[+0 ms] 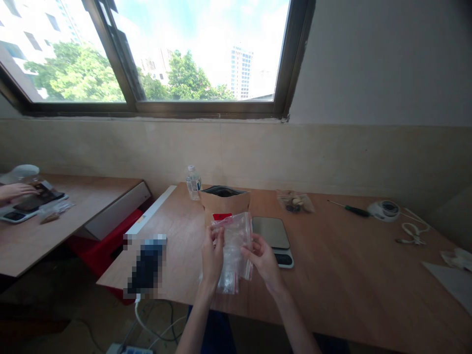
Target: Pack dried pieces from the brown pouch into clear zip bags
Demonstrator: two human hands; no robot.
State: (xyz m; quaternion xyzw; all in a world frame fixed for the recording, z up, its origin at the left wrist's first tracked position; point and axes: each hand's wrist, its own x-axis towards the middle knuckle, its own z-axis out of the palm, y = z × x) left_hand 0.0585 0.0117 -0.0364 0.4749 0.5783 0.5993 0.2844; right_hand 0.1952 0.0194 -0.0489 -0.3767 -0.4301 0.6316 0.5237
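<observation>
A clear zip-lock bag (236, 228) with a red seal line is held up between both hands. My left hand (213, 255) pinches its left upper edge, and my right hand (263, 258) grips its right side. More clear plastic bags (228, 282) lie on the table just below it. Behind the held bag stands an open brown paper pouch (226, 200) with a dark inside and a red patch on its front. To the right of the pouch sits a kitchen scale (273, 233) with a grey plate, partly behind my right hand.
Behind stand a plastic bottle (193, 183) and a filled clear bag (295, 201). Rightward lie a screwdriver (350, 209), a white dome camera (385, 210) and its cable (413, 233). A pixelated dark object (147, 265) lies left. Another person's hand (16, 192) is at the neighbouring table (84, 206).
</observation>
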